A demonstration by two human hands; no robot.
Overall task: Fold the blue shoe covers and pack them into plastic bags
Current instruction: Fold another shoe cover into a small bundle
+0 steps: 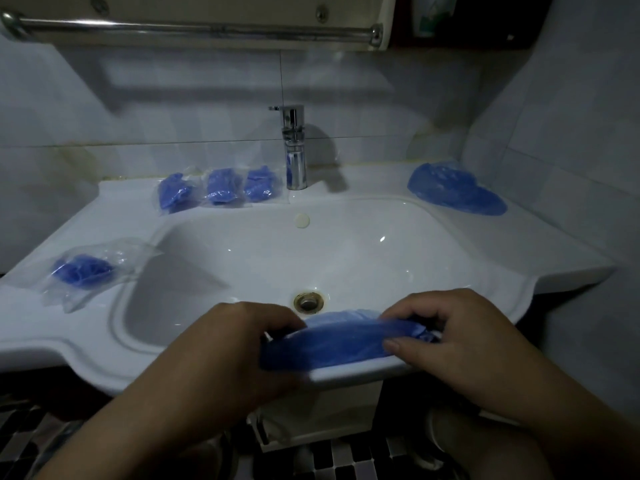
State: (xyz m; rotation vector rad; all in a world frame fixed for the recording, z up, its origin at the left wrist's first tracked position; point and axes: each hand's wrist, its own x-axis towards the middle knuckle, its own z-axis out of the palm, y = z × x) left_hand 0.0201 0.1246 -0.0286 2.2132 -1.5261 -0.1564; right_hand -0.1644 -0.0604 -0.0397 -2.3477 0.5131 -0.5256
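Both hands, left hand (239, 344) and right hand (446, 337), pinch blue shoe cover (339, 341) ends over sink (346, 374) front rim.

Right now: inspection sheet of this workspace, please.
Surface: white sink, covers and bags on its rim.
Job's things: three packed bags left of the tap; fourth bag on left rim; loose covers back right; one cover at front rim.
Clutter: nothing seen.
Hands: left hand and right hand each grip an end of the cover.
Cables: nothing seen.
Surroundings: tiled wall, rail above, chequered floor.
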